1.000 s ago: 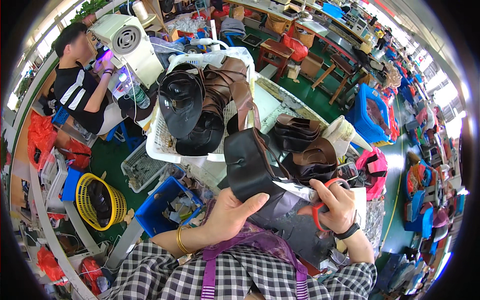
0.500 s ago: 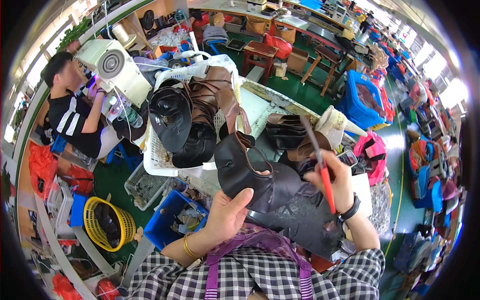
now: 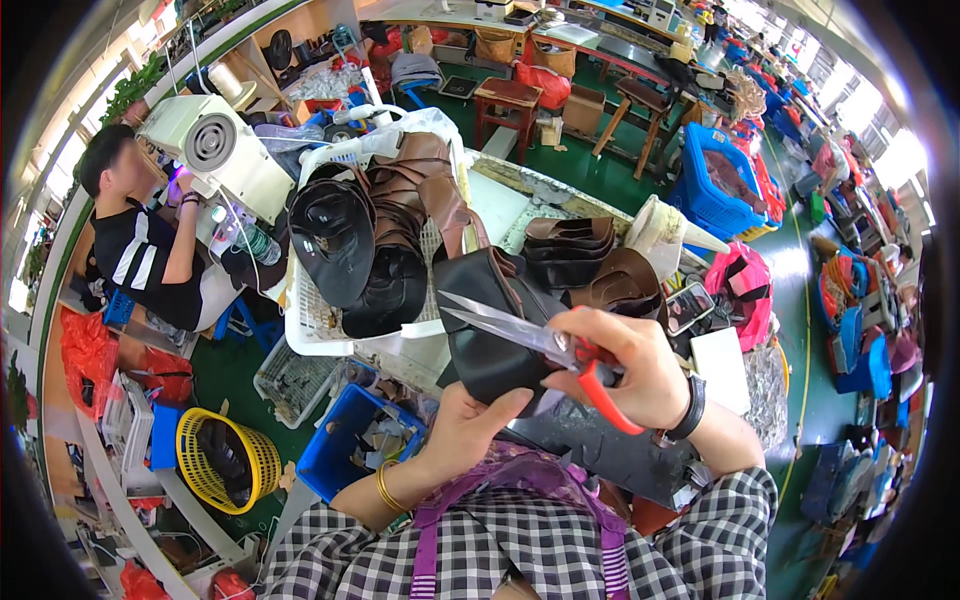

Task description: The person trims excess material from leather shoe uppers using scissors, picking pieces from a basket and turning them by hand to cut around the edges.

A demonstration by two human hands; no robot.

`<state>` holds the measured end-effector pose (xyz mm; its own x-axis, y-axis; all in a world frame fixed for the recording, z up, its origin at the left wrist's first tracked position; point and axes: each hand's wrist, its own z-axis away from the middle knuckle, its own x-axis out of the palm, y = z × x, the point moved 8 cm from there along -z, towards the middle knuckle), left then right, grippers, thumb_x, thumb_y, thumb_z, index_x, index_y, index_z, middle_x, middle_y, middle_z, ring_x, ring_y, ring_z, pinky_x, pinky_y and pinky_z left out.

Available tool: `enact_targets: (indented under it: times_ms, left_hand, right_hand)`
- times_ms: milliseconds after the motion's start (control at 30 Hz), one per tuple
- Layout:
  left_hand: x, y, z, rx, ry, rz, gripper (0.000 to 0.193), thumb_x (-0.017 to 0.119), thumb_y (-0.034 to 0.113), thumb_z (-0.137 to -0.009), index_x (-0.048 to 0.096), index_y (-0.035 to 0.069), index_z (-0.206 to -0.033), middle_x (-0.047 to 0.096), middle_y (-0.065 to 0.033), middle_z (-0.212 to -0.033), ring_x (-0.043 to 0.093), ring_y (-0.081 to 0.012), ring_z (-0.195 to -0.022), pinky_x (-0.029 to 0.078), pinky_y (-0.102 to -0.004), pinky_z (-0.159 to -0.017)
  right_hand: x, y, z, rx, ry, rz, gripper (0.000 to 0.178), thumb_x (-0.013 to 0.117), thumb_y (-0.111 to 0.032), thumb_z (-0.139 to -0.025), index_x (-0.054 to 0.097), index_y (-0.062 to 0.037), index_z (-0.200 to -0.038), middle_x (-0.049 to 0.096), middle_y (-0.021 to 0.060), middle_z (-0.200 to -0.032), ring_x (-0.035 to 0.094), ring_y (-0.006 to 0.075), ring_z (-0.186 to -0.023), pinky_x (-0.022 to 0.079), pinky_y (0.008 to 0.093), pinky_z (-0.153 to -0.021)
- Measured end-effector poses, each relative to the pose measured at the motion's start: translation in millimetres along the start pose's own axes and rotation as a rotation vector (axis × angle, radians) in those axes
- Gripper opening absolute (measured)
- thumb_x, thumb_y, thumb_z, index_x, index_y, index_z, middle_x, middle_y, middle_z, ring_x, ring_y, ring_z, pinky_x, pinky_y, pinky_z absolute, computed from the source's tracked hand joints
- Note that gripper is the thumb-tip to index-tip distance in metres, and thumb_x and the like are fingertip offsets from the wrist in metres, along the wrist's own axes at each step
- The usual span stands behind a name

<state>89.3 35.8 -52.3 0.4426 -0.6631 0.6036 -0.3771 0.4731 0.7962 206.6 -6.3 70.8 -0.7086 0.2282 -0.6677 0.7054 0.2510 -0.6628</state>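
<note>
My left hand (image 3: 468, 425) grips a black leather shoe upper (image 3: 485, 368) from below, with the thumb pressed on its near side. A pair of scissors (image 3: 545, 343) with red handles is in my right hand (image 3: 645, 378). Its blades point left, slightly parted, and lie across the view of the upper; whether they touch the leather I cannot tell. Just beyond my hands, a stack of dark brown uppers (image 3: 566, 250) stands on the bench beside a curved brown piece (image 3: 625, 282).
A white basket (image 3: 318, 338) heaped with black and brown uppers stands at my left on the bench. Below it are a blue bin (image 3: 345, 465) of scraps and a yellow basket (image 3: 262, 470). A phone (image 3: 688, 306) and a pink bag (image 3: 742, 285) lie right. A person (image 3: 150, 250) works at a machine (image 3: 215, 150).
My right hand has swung the scissors from upright to pointing left, over the upper. The upper has turned in my left hand, and its opening is now less visible.
</note>
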Motion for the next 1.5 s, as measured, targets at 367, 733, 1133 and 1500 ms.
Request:
enact_targets:
  times_ms: [367,733,1133,1500]
  left_hand:
    - [-1.7,42.9,-2.9,0.029,-0.084,0.178,0.033,0.055,0.012,-0.091,0.05,-0.005,-0.119,0.058,-0.0193,-0.116,0.059,-0.0282,-0.107,0.048,-0.043,-0.093]
    - [3.2,33.4,-6.5,-0.122,-0.143,0.344,0.036,0.055,0.014,-0.092,0.048,-0.005,-0.121,0.058,-0.0167,-0.116,0.06,-0.0267,-0.106,0.049,-0.0419,-0.093]
    - [1.9,22.7,-5.9,-0.205,-0.172,0.524,0.036,0.054,0.014,-0.092,0.048,-0.004,-0.122,0.058,-0.0149,-0.119,0.06,-0.0247,-0.106,0.049,-0.0403,-0.093]
    - [0.6,19.6,-4.8,-0.218,-0.151,0.533,0.036,0.055,0.012,-0.091,0.047,-0.004,-0.123,0.059,-0.0153,-0.117,0.061,-0.025,-0.104,0.05,-0.0407,-0.092]
  right_hand:
    - [-26.5,23.5,42.1,-0.242,0.023,0.507,0.046,0.072,-0.006,-0.05,0.061,-0.0105,-0.095,0.047,0.0043,-0.067,0.053,0.0231,-0.058,0.041,0.0334,-0.048]
    - [-31.6,17.1,42.3,-0.187,-0.02,0.586,0.048,0.071,-0.006,-0.054,0.061,-0.0133,-0.101,0.045,0.0031,-0.066,0.052,0.021,-0.056,0.041,0.0352,-0.047]
    - [-23.0,13.5,33.4,-0.241,0.006,0.59,0.042,0.079,-0.024,-0.061,0.061,-0.0123,-0.097,0.046,0.0026,-0.067,0.052,0.0195,-0.056,0.042,0.0336,-0.048]
    - [-18.8,20.3,39.0,-0.159,-0.049,0.419,0.04,0.081,-0.024,-0.065,0.061,-0.0079,-0.096,0.05,0.005,-0.064,0.055,0.0212,-0.055,0.043,0.0336,-0.05]
